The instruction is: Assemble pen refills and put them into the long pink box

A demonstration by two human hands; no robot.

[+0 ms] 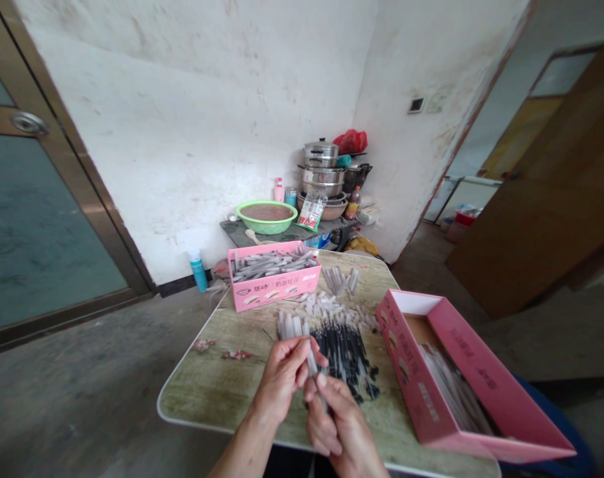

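Observation:
My left hand (282, 375) and my right hand (339, 418) meet above the near part of the table. Between them is a slim, translucent grey pen-like tube (312, 364). The left thumb and fingers pinch its upper end, while the right fingers wrap round the lower part, which is partly hidden. Just beyond the left hand lies a bundle of whitish translucent tubes (291, 325). Beside it, right of the hands, many slim black pen-like sticks (342, 348) lie side by side. Small clear pieces (324, 305) are scattered behind them.
A pink box (277, 292) full of grey tubes stands at the table's far left. Another pink box (411, 378), holding long pale pieces, sits at the right edge. More tubes (342, 281) lie farther back. Behind the table, a low stand bears a green basin (267, 226) and steel pots (323, 179).

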